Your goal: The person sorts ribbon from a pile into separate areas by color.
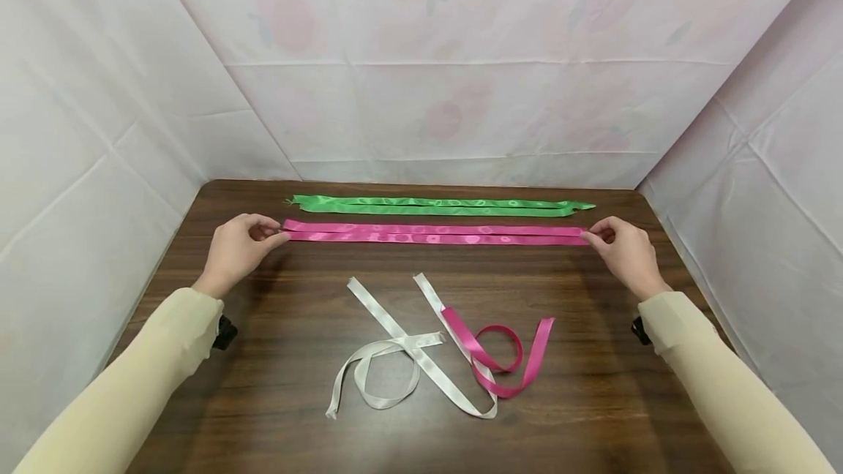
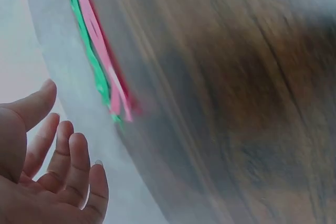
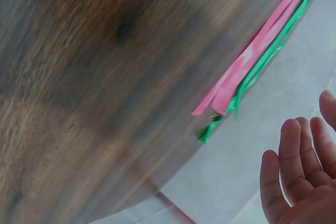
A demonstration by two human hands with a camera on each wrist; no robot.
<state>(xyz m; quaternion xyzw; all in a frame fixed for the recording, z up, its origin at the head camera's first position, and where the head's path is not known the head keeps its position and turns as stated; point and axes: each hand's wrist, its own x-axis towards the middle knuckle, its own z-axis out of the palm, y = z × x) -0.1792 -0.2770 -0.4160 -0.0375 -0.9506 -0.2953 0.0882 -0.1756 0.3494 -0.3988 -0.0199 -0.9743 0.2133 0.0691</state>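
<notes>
Two pink satin ribbon strands [image 1: 431, 234] lie flat and straight, side by side, across the table. At their left end is my left hand [image 1: 240, 247], thumb tip right by the ribbon in the head view. My right hand [image 1: 622, 249] is at the opposite end, its thumb and forefinger close over the ribbon tips. In the left wrist view the fingers [image 2: 80, 166] are loosely bent, thumb apart, with nothing between them. The right wrist view likewise has relaxed fingers [image 3: 294, 156] apart from the pink strands [image 3: 257, 45]. Just behind run green ribbon strands [image 1: 428, 206], also stretched straight.
Nearer the front, curled white ribbons [image 1: 388, 346] cross each other on the brown wooden table [image 1: 263, 415]. A looped pink ribbon [image 1: 520, 379] overlaps one of them at the right. Pale cloth walls [image 1: 461, 115] enclose the back and both sides.
</notes>
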